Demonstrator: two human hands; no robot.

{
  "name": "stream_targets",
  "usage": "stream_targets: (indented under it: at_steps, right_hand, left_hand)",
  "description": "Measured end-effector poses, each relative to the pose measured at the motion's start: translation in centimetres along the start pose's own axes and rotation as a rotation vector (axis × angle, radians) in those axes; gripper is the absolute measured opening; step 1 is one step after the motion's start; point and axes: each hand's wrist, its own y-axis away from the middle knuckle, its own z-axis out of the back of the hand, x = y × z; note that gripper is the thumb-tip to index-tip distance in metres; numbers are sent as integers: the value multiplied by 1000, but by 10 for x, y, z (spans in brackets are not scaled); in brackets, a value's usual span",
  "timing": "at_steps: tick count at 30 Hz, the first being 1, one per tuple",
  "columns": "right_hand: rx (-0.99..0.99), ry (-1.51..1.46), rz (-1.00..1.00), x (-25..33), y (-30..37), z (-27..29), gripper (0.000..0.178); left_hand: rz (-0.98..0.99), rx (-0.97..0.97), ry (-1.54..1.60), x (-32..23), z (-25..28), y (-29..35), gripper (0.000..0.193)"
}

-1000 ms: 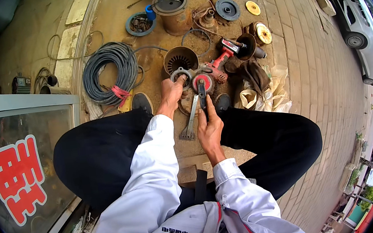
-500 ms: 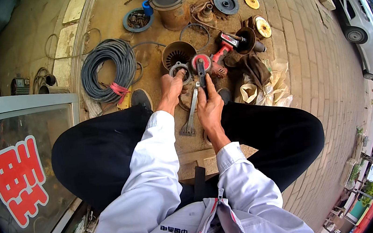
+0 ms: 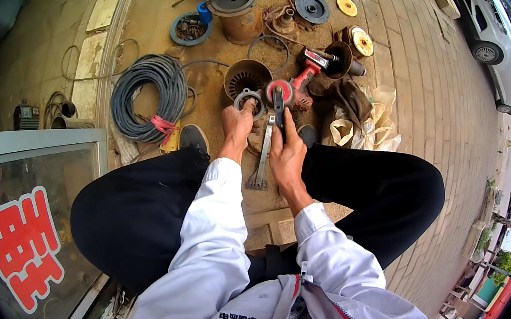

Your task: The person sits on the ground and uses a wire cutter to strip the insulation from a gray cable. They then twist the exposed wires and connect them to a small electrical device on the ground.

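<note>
My left hand (image 3: 239, 126) is closed on a grey metal ring-shaped part (image 3: 239, 102), thumb and fingers at its opening. Just beyond it stands a rusty slotted metal housing (image 3: 237, 71). In my right hand (image 3: 287, 152) is a dark bar-shaped tool (image 3: 279, 101), its forefinger stretched along it. The tool's upper end overlaps a red disc (image 3: 286, 89); I cannot tell whether they are joined. A red cordless power tool (image 3: 304, 79) lies beside the disc. Between my hands a silver metal tool with a broad flat end (image 3: 262, 162) slants down; its upper end is close to my right fingers.
A coil of grey cable (image 3: 147, 96) lies at left. Farther out are a bowl of small parts (image 3: 190, 30), a rusty cylinder (image 3: 236, 19) and a grey round cover (image 3: 312, 8). Sacks (image 3: 377, 124) lie by my right knee. A glass panel (image 3: 75, 209) stands at left.
Both hands and what they hold keep almost the same place. The ring-shaped part and the dark tool have shifted very slightly in view.
</note>
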Motion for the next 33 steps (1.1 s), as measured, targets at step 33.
stream_targets:
  at_steps: [33]
  right_hand:
    - [75, -140, 5, -24, 15, 33, 46]
  left_hand:
    - [139, 220, 47, -26, 12, 12, 36]
